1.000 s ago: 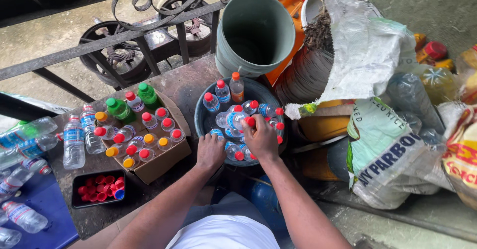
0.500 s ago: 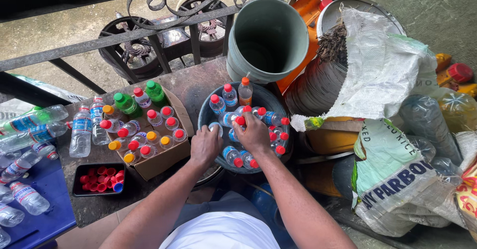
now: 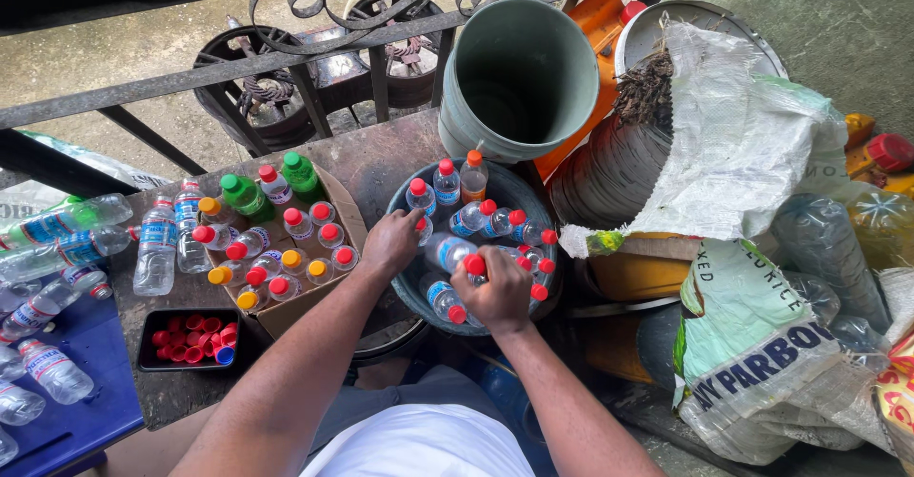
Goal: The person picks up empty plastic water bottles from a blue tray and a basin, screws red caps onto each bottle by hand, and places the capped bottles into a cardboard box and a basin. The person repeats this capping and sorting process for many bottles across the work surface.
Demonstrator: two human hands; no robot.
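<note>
A dark round basin holds several small clear plastic bottles with red caps, some standing at its far side, some lying. My left hand reaches over the basin's left rim with its fingers closed on a red-capped bottle. My right hand is at the near side of the basin, gripping a lying clear bottle by its red cap end. An orange-capped bottle stands at the back of the basin.
A cardboard box left of the basin holds upright bottles with red, yellow and green caps. A black tray of loose red caps sits near it. Empty bottles lie on the far left. A green bucket, sacks and an iron railing surround the spot.
My left hand moved up along the basin's left rim onto a red-capped bottle. My right hand drew back toward the near rim, holding a bottle by its cap end.
</note>
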